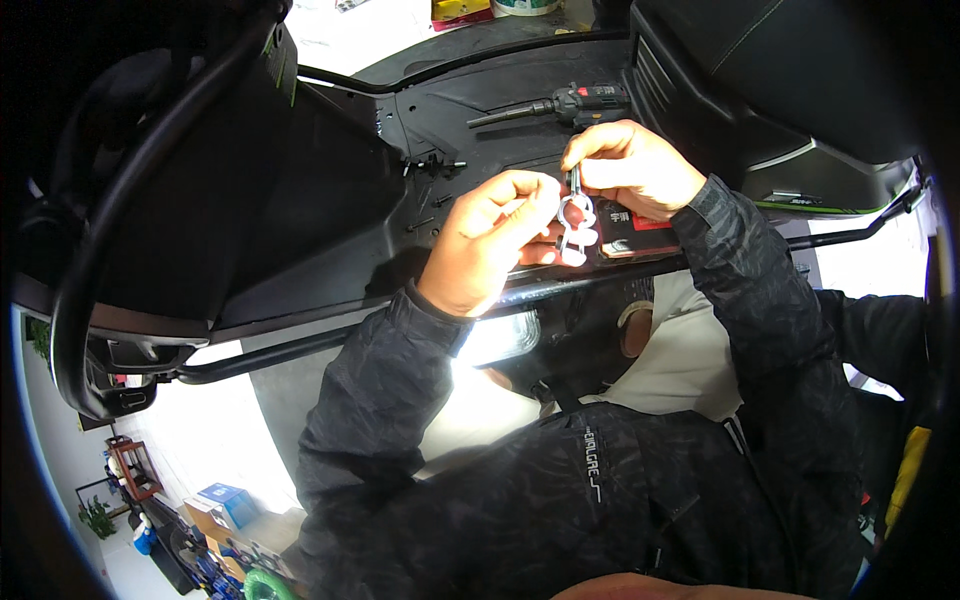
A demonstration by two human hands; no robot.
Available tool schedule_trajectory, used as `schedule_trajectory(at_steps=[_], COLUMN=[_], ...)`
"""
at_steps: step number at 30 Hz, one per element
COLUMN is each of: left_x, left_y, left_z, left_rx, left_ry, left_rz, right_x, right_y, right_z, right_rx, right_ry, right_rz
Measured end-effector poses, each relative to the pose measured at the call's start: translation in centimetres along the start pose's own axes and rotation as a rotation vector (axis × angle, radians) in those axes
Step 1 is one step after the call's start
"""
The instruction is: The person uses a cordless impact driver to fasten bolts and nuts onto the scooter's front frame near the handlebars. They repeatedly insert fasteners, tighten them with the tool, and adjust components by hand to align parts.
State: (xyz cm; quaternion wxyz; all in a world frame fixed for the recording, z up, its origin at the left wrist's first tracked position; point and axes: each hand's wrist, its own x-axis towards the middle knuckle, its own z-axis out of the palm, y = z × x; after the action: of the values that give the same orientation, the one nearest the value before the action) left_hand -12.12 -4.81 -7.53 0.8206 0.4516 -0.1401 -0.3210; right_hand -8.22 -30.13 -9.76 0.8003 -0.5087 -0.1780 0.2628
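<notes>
Two hands meet over a large black moulded panel (330,190), which fills the upper half of the view and bends toward the rim; its left part is dark and hard to read, and a thick black tube (110,230) curves across it; a black seat-like body (780,80) covers the upper right corner and is cut off by the edge; both dark patterned sleeves (400,400) rise from the lower edge and hide what lies under the panel; a thin black bar (850,235) runs out to the right, with bright floor behind it; a power driver (570,103) lies on the panel just behind the hands, its bit pointing left; the left hand (480,250) is closed around a bunch of small white clips (575,228), thumb on top; the right hand (630,165) pinches a thin metal piece (575,180) that touches the clips from above, though what it is I cannot tell; a red and black card (640,232) lies partly hidden beneath the fingers; some small black screws (430,165) rest left of the hands, with free panel surface around them.
</notes>
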Motion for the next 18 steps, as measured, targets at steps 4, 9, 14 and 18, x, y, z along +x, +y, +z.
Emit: schedule_trajectory(at_steps=[4,9,14,18], left_x=[-0.6,-0.5,-0.3,0.0], left_y=[0.2,1.3,3.1,3.0], left_z=[0.9,-1.0,-4.8,-7.0], left_rx=[0.045,-0.089,-0.126,-0.218], left_ry=[0.02,0.129,0.314,0.316], left_rz=[-0.164,-0.113,0.114,0.134], right_x=[0.5,3.0,5.4,7.6], right_y=[-0.5,-1.1,-1.4,1.6], right_z=[1.5,2.4,2.0,4.0], right_rx=[-0.312,-0.711,-1.351,-1.672], right_ry=[0.07,0.149,0.292,-0.171], right_rz=[-0.016,-0.207,-0.028,0.488])
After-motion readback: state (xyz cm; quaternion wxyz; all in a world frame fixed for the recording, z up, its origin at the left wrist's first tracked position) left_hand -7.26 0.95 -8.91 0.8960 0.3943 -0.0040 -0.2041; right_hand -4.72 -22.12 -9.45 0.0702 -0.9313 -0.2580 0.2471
